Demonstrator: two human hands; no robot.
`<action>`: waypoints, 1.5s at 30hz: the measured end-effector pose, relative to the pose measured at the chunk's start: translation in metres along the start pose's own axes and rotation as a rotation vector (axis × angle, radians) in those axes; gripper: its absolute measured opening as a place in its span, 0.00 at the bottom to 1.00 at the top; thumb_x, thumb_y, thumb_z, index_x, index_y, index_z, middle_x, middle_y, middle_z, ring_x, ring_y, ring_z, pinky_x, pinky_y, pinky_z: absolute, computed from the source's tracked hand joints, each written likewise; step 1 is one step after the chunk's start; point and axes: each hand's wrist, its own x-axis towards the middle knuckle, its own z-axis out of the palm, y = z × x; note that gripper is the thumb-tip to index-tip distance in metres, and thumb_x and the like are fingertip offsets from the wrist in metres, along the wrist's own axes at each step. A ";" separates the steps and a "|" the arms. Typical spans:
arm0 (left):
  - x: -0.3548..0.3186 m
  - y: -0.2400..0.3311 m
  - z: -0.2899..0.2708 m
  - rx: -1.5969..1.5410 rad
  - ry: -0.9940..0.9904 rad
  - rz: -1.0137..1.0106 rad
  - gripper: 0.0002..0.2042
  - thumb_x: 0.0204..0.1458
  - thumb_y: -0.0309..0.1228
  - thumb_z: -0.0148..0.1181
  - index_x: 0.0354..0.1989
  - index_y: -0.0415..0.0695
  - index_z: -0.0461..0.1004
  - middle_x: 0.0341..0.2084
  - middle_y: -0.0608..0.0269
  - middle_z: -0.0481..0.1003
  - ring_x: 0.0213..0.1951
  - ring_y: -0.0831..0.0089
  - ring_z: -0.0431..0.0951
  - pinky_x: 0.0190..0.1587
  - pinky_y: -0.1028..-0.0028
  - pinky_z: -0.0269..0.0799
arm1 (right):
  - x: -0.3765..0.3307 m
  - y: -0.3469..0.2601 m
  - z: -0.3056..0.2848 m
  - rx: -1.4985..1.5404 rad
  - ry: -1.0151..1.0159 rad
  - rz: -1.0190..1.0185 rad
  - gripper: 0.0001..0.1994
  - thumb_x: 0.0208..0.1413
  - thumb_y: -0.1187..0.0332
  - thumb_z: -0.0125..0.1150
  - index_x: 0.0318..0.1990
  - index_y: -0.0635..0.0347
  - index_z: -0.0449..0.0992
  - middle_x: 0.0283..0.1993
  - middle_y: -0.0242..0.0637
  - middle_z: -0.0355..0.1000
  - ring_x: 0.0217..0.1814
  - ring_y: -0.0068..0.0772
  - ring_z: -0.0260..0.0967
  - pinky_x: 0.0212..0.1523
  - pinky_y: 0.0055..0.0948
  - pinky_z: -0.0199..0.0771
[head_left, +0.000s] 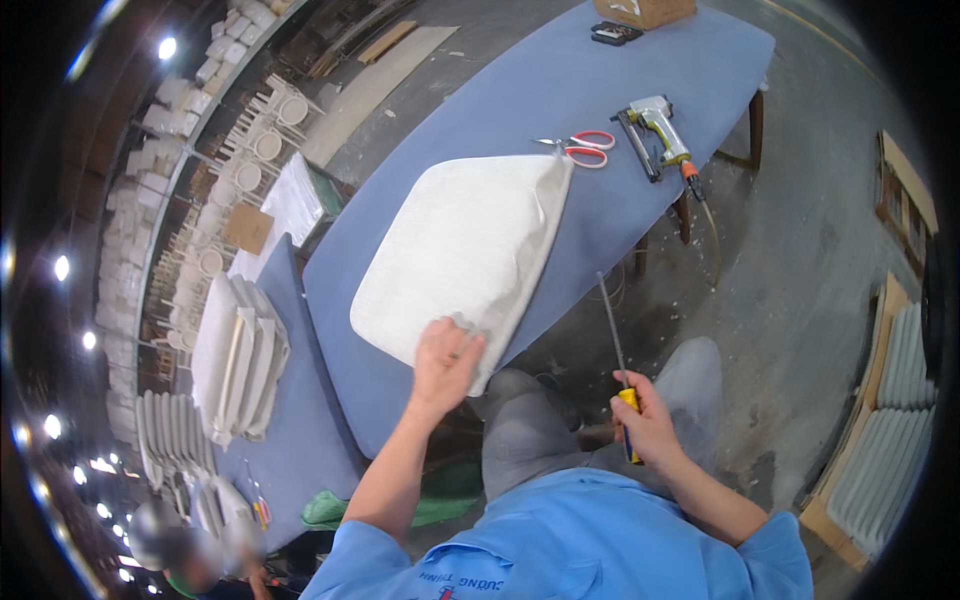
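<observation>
A cream fabric-covered seat cushion (450,240) lies on the blue-covered table, its cloth puckered along the right edge. At its near edge my left hand (446,362) presses on the cushion, fingers curled in and closed on the fabric. My right hand (650,420) is closed around the yellow and dark handle of a screwdriver (613,325). The long thin shaft points up and away, beside the table edge and apart from the cushion. Just past the cushion's far corner rest red-handled scissors (588,142). A staple gun (655,138) with a hose lies to their right.
The blue table (480,110) reaches away to a cardboard box (645,10) and a small black item (615,33). Stacked cushions (240,355) stand on the left table. Grey padded pieces (880,480) sit in a carton at right. Another person (195,550) is at lower left.
</observation>
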 end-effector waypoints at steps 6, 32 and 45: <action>0.049 -0.024 -0.131 -0.649 0.145 -0.435 0.11 0.67 0.35 0.64 0.35 0.42 0.81 0.29 0.70 0.78 0.29 0.81 0.75 0.34 0.75 0.70 | 0.000 -0.004 -0.007 0.064 0.049 0.018 0.23 0.71 0.72 0.59 0.71 0.53 0.66 0.31 0.29 0.68 0.24 0.19 0.65 0.26 0.25 0.70; 0.075 -0.001 -0.196 -1.193 0.617 -0.482 0.20 0.68 0.34 0.59 0.60 0.31 0.74 0.55 0.47 0.81 0.55 0.56 0.83 0.60 0.58 0.79 | 0.232 -0.189 0.089 -1.417 0.183 -0.420 0.32 0.64 0.70 0.62 0.76 0.54 0.62 0.68 0.57 0.63 0.63 0.61 0.70 0.63 0.51 0.73; 0.053 0.047 -0.167 -1.233 0.674 -0.435 0.21 0.71 0.39 0.58 0.63 0.35 0.71 0.56 0.48 0.80 0.56 0.57 0.83 0.62 0.56 0.78 | 0.156 -0.131 0.298 -0.263 -0.284 -0.604 0.34 0.79 0.45 0.37 0.80 0.60 0.56 0.82 0.53 0.54 0.86 0.53 0.48 0.83 0.44 0.47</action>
